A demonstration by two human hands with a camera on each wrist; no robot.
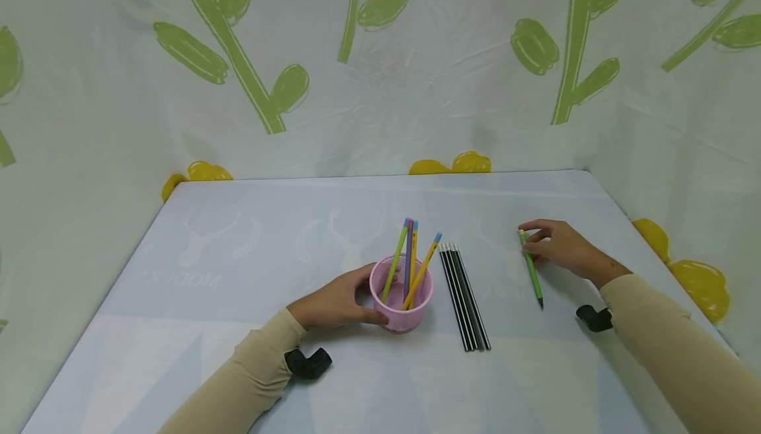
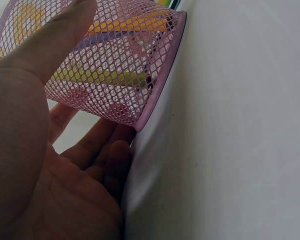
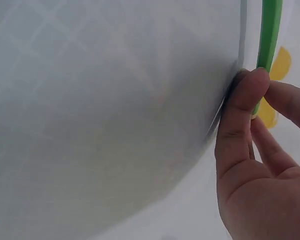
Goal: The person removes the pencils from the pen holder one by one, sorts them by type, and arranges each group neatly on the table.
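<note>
My left hand (image 1: 335, 298) grips the side of a pink mesh pencil cup (image 1: 399, 321), its thumb at the near side and its fingers behind. In the left wrist view the thumb lies along the mesh of the cup (image 2: 115, 52), whose base meets the table. Several coloured pencils lean upright inside, among them a light green pencil (image 1: 394, 265), a purple one and yellow ones. Off to the right, my right hand (image 1: 561, 247) pinches a green pencil (image 1: 534, 277) near its end, the dark tip pointing toward me. The right wrist view shows thumb and fingers on that green pencil (image 3: 270, 35).
Several black pencils (image 1: 465, 298) lie side by side on the pale table (image 1: 238, 355), between the cup and my right hand. A white wall covering (image 1: 416, 104) with green leaf prints rises behind the table and at both sides.
</note>
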